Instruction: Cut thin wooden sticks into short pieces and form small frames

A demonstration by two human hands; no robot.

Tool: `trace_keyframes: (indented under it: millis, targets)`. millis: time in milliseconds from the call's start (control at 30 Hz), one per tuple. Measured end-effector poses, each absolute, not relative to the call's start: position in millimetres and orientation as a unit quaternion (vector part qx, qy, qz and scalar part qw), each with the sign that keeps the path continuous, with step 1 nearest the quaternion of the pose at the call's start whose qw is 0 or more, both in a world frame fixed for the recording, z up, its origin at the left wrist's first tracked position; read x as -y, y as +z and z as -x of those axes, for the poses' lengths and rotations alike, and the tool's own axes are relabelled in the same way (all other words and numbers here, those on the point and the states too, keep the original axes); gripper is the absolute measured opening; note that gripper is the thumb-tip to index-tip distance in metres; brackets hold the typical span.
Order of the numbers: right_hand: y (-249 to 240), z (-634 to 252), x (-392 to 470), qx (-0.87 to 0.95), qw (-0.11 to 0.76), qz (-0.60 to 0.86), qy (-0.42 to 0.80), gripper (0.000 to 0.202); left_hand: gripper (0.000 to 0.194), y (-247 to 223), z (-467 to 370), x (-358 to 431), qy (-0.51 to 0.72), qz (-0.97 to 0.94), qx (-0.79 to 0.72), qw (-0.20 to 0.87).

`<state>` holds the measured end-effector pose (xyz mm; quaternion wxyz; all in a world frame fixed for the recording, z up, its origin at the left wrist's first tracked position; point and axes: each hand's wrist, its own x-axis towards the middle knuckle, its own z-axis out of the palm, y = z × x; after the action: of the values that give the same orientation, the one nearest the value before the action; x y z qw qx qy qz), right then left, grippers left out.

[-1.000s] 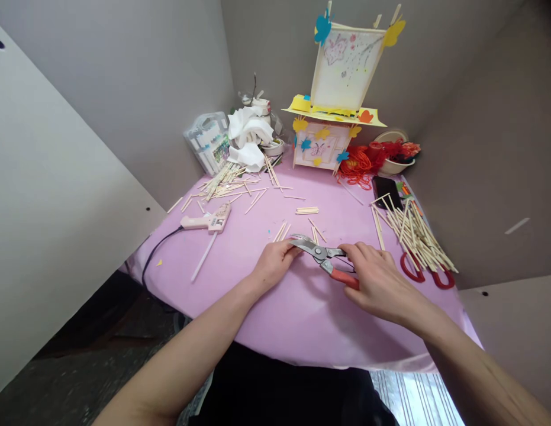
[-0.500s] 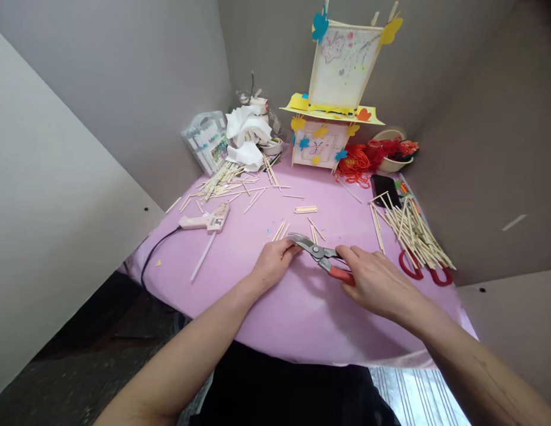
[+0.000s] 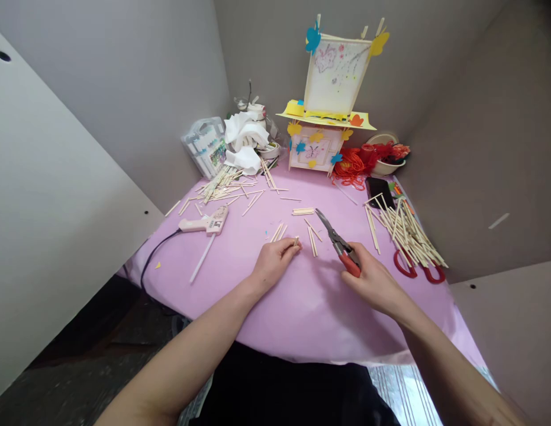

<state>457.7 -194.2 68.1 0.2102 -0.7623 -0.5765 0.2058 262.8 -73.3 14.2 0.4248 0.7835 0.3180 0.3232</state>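
Note:
My left hand point(image 3: 277, 259) is closed in a pinch, and the tip of a small wooden stick point(image 3: 296, 240) shows between thumb and forefinger. In my right hand point(image 3: 373, 277) I grip red-handled pruning shears point(image 3: 340, 242), their blades pointing up and to the left, apart from the left hand. Short cut sticks point(image 3: 313, 241) lie between the two hands. Beyond them is a small neat row of sticks point(image 3: 303, 211), close to the blade tips. Several more sticks point(image 3: 278, 232) lie just past my left fingers.
A glue gun point(image 3: 215, 220) with its cord lies left. Loose sticks point(image 3: 226, 183) spread at back left. A decorated paper-and-stick lantern point(image 3: 317, 142) stands at the back. On the right are red-handled scissors point(image 3: 405, 267) under a stick pile point(image 3: 408, 231), a phone point(image 3: 379, 192) and red cord point(image 3: 350, 168).
My right hand has drawn the shears away from the left hand, and their blades have swung upward. The left hand stays in place; a stick tip now shows in its pinch.

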Motion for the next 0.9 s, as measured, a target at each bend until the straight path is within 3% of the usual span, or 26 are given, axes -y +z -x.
trace_keyframes:
  millis: [300, 467, 633, 900]
  targets:
    - [61.6, -477.3, 168.8, 0.531, 0.273, 0.784, 0.171, 0.046, 0.023, 32.1, -251.2, 58.7, 0.357, -0.714, -0.408, 0.443]
    - [53.4, -494.8, 129.8, 0.509, 0.295, 0.79, 0.171, 0.047, 0.021, 62.8, -238.8, 15.2, 0.175, -0.788, -0.511, 0.295]
    - [37.8, -502.1, 114.9, 0.505, 0.3, 0.791, 0.173, 0.048, 0.015, 73.6, -253.7, 0.3, 0.0, -0.826, -0.511, 0.24]
    - [29.9, -513.9, 124.3, 0.51, 0.31, 0.785, 0.164, 0.049, 0.015, 70.8, -260.1, -1.6, 0.017, -0.816, -0.532, 0.228]
